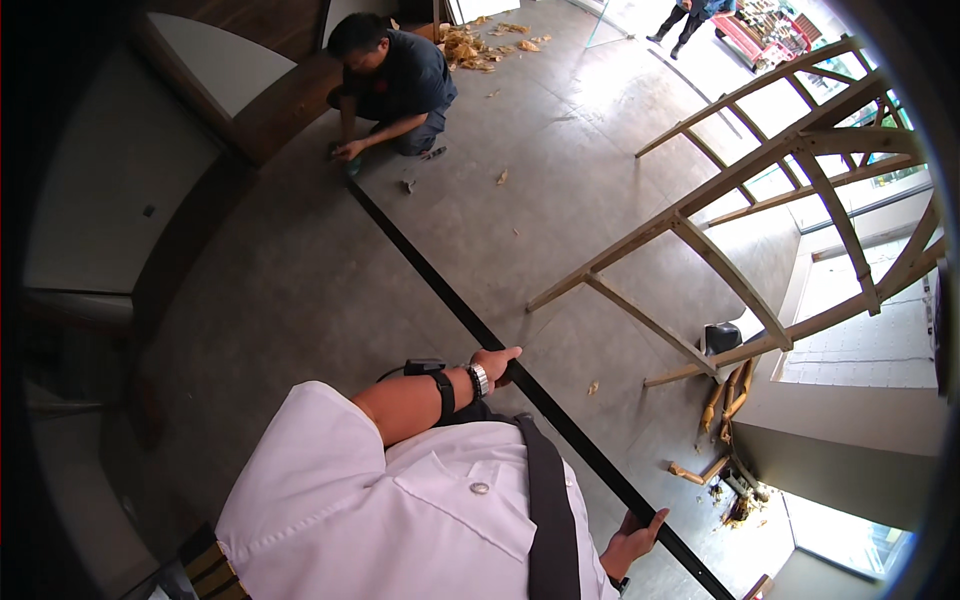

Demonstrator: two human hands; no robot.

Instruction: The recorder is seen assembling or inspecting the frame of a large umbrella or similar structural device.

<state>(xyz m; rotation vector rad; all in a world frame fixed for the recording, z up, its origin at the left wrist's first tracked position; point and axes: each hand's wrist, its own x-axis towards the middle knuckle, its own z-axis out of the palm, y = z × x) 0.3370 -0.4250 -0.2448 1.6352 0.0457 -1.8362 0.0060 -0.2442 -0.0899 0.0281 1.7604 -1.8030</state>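
Observation:
A long, straight black bar (430,272) runs slantwise from the far left of the floor to the lower right edge. My left hand (495,362), with a metal watch on its wrist, is closed around the middle of the bar, one digit stretched over it. Lower right, my right hand (630,545) grips the same bar near its close end, fingers partly behind it. At the far end crouches another person (400,95) in dark clothes, whose hands hold a greenish tool (354,166) against the bar's tip. The tool's kind is too small to tell.
A wooden ladder-like frame (690,225) stands on the right. Wooden chair-leg-like pieces (735,395) and debris (745,500) lie by the right wall. Wood shavings (465,48) are heaped behind the crouching person. A small object (408,186) lies near the bar. Another person (685,20) stands farther back.

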